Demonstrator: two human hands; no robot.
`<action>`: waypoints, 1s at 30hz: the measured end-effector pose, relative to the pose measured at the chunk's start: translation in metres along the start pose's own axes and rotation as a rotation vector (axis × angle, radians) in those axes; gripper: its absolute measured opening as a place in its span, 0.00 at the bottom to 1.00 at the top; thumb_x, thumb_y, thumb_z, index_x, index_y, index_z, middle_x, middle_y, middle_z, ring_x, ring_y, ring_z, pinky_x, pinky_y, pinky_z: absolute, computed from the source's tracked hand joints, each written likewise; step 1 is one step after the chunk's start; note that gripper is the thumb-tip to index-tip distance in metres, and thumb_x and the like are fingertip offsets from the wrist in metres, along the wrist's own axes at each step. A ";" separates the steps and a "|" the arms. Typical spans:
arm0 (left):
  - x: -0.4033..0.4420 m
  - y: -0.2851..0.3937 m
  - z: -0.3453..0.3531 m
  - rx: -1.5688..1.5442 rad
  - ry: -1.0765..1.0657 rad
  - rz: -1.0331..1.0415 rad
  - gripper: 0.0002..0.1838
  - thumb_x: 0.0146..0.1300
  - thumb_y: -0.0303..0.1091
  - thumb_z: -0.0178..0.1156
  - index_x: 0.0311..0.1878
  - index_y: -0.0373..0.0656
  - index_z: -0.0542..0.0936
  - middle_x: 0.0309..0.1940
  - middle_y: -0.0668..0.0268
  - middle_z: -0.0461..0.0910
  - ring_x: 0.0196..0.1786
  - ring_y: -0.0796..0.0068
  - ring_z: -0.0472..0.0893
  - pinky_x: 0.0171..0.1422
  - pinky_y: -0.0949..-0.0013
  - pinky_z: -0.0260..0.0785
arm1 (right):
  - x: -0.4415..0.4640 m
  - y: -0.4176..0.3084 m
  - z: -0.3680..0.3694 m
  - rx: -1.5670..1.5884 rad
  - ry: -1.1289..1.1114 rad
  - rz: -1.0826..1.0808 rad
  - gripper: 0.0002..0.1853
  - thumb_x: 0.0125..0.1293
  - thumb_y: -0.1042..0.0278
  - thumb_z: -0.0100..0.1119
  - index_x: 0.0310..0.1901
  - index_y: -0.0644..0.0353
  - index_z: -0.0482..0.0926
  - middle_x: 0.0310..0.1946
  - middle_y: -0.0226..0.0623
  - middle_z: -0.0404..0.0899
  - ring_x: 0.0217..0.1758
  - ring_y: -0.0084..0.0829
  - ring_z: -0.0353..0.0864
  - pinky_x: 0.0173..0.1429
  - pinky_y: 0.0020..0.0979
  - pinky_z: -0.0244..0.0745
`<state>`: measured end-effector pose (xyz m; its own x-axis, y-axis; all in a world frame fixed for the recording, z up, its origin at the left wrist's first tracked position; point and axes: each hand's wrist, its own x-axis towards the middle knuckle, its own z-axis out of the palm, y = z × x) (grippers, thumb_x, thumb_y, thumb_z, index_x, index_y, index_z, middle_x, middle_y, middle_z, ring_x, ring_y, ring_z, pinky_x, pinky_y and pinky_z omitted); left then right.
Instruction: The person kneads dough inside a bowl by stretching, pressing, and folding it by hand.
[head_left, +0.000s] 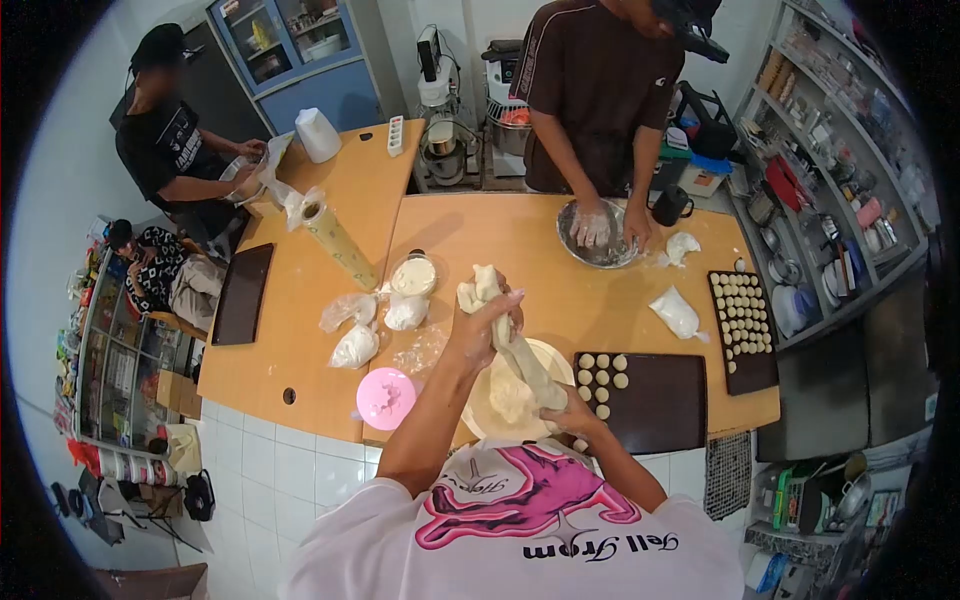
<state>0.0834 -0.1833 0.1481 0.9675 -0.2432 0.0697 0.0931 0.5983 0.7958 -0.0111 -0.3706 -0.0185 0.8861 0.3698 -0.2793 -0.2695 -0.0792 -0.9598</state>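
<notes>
A long, twisted piece of pale dough stretches above a cream bowl. My left hand is closed around its upper part, and a lump sticks out past the fingers. Lower down, near the bowl's right rim, my right hand grips the other end. Inside the bowl lies a floury, pale mass. To the right of the bowl, a dark baking tray carries several small dough balls on its left side.
A pink lidded container and white-filled plastic bags stand left. Across the table, a person works in a metal bowl. A full tray lies far right. Another person stands behind a wrapped roll; someone sits at far left.
</notes>
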 end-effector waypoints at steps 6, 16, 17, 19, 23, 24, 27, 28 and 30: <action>-0.020 -0.003 0.005 0.556 -0.307 0.122 0.20 0.50 0.32 0.69 0.46 0.43 0.75 0.36 0.70 0.73 0.39 0.72 0.76 0.44 0.69 0.69 | 0.008 -0.024 -0.015 0.410 -0.201 0.050 0.30 0.53 0.68 0.69 0.59 0.63 0.71 0.50 0.36 0.77 0.54 0.27 0.74 0.58 0.30 0.69; -0.061 -0.069 -0.029 0.972 -0.706 0.365 0.30 0.58 0.56 0.53 0.57 0.45 0.71 0.53 0.59 0.70 0.61 0.59 0.67 0.71 0.46 0.40 | 0.007 -0.022 0.012 1.122 -0.304 0.096 0.43 0.55 0.34 0.61 0.65 0.54 0.62 0.63 0.44 0.64 0.66 0.47 0.64 0.62 0.62 0.63; -0.063 -0.073 -0.031 0.807 -0.641 0.310 0.31 0.58 0.56 0.53 0.58 0.45 0.69 0.53 0.60 0.70 0.62 0.60 0.67 0.72 0.47 0.39 | 0.011 -0.016 0.016 1.036 -0.251 0.070 0.43 0.54 0.34 0.61 0.65 0.54 0.62 0.62 0.44 0.64 0.67 0.47 0.63 0.62 0.62 0.63; -0.065 -0.068 -0.027 0.436 -0.484 0.174 0.33 0.62 0.62 0.46 0.58 0.43 0.65 0.54 0.59 0.69 0.64 0.62 0.67 0.74 0.47 0.38 | 0.019 0.002 0.020 1.115 -0.354 0.044 0.38 0.57 0.44 0.62 0.64 0.55 0.62 0.59 0.44 0.68 0.63 0.46 0.68 0.61 0.59 0.68; -0.055 -0.060 -0.026 -0.007 0.062 0.181 0.28 0.66 0.57 0.48 0.53 0.40 0.69 0.53 0.59 0.71 0.63 0.62 0.68 0.69 0.52 0.55 | 0.021 -0.034 0.020 0.936 -0.393 0.066 0.32 0.55 0.67 0.65 0.61 0.61 0.63 0.51 0.46 0.75 0.57 0.43 0.75 0.53 0.48 0.78; -0.048 -0.056 -0.033 0.282 0.205 0.225 0.25 0.66 0.53 0.50 0.53 0.40 0.69 0.53 0.59 0.71 0.63 0.63 0.68 0.68 0.55 0.57 | 0.023 -0.043 0.018 0.768 -0.354 0.052 0.33 0.54 0.69 0.67 0.61 0.61 0.64 0.51 0.47 0.75 0.58 0.42 0.75 0.52 0.47 0.78; -0.045 -0.049 -0.032 0.368 0.237 0.058 0.16 0.64 0.34 0.58 0.52 0.37 0.71 0.51 0.60 0.73 0.58 0.68 0.72 0.63 0.66 0.65 | 0.024 -0.073 0.025 0.281 -0.170 -0.162 0.38 0.43 0.73 0.72 0.59 0.64 0.65 0.50 0.45 0.76 0.53 0.40 0.78 0.54 0.40 0.76; -0.046 -0.048 -0.031 0.270 0.167 -0.041 0.16 0.63 0.32 0.59 0.52 0.37 0.72 0.50 0.61 0.74 0.56 0.70 0.73 0.63 0.67 0.65 | 0.028 -0.078 0.027 0.060 -0.117 -0.339 0.39 0.41 0.70 0.73 0.58 0.66 0.66 0.48 0.44 0.77 0.51 0.39 0.79 0.54 0.38 0.75; -0.044 -0.048 -0.033 0.362 0.054 -0.064 0.15 0.59 0.28 0.62 0.48 0.36 0.73 0.47 0.59 0.77 0.50 0.70 0.77 0.56 0.66 0.70 | 0.030 -0.079 0.026 -0.233 -0.044 -0.501 0.40 0.39 0.67 0.74 0.57 0.67 0.68 0.46 0.44 0.78 0.48 0.39 0.79 0.54 0.36 0.73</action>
<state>0.0442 -0.1761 0.0864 0.9743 -0.2248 -0.0119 0.0744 0.2718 0.9595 0.0272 -0.3294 0.0498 0.8667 0.4528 0.2094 0.2755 -0.0846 -0.9576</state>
